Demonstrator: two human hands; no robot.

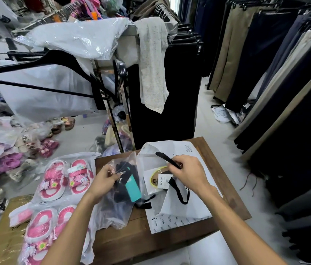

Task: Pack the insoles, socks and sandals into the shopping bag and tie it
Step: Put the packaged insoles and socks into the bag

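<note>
Lying flat on the wooden tabletop (pixel 227 188), the white shopping bag (pixel 181 209) has its mouth turned toward the left, with one black handle (pixel 179 192) looped loose over its upper face. Right hand (pixel 189 175): grip clamped on the other black handle (pixel 167 159), lifting the bag's upper edge. Inside the opening sits a clear packet with a white label and a yellow-rimmed insole (pixel 158 180).

Left hand (pixel 105 180): fingers pinched together on the top of a clear plastic packet of dark socks (pixel 124 188), which carries a teal tag. This packet rests on the tabletop just beside the bag's mouth, touching it.

Further left, two clear bags of pink sandals (pixel 64 178) lie partly over the tabletop edge and partly on a second surface; one pair is above, the other (pixel 43 232) nearer the person.

Beyond the tabletop, a metal clothes rack (pixel 116 111) holds plastic-wrapped garments, and dark trousers (pixel 265 73) hang along the right side. More bagged footwear lies on the floor (pixel 78 138) at left.
</note>
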